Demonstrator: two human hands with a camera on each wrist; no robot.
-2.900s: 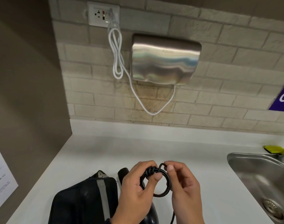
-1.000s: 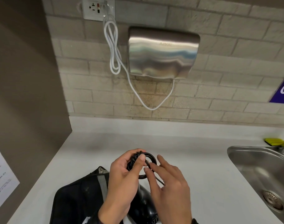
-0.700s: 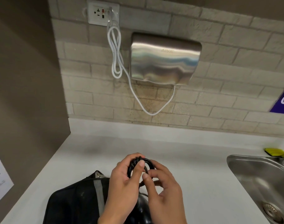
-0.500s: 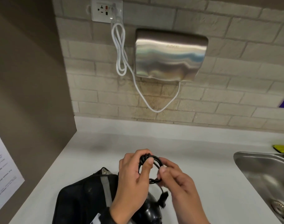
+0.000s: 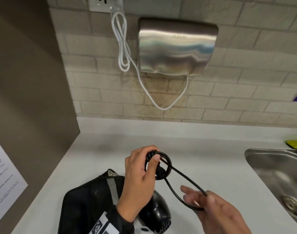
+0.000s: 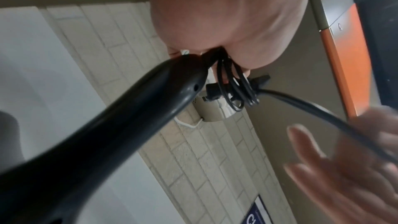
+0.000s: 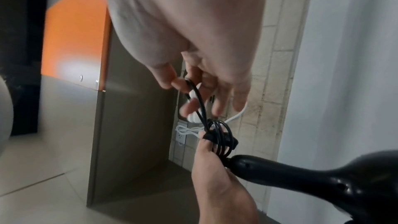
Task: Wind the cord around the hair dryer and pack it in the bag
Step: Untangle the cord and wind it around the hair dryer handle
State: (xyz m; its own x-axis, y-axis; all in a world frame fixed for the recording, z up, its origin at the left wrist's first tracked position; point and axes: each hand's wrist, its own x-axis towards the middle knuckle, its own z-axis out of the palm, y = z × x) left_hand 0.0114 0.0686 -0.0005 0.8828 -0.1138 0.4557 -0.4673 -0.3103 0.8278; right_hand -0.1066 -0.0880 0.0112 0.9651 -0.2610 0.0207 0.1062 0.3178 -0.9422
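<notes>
— Looking at the cord [image 5: 186, 188] first: how much of it is wound?

— Most of it, I'd judge. A tight black coil sits at the end of the hair dryer [image 5: 156, 215] handle, pinched under the thumb of the left hand [image 5: 141, 173]. One long loop is left loose, running from the coil toward the near right.

— And the right hand [image 5: 217, 215]?

— It pinches the far end of that loop between thumb and fingertips, the other fingers spread loosely. The plug seems to sit against the coil in the left wrist view, though it is small and partly covered.

— So what remains?

— That last loop has to be tucked or wrapped in, by my reading, and then the dryer has to go into the bag [image 5: 88, 203]. Packing is not yet begun: the black bag lies on the white table [image 5: 203, 157] at the near left, just beside and partly under the dryer.

— Which way does the dryer point?

— Its long axis runs near to far. The handle end points away toward the brick wall [image 5: 245, 92], raised in the left hand; the rounded body with its grille is nearest the person, low in the head view. Whether the body rests on the table or bag, I cannot tell.
</notes>
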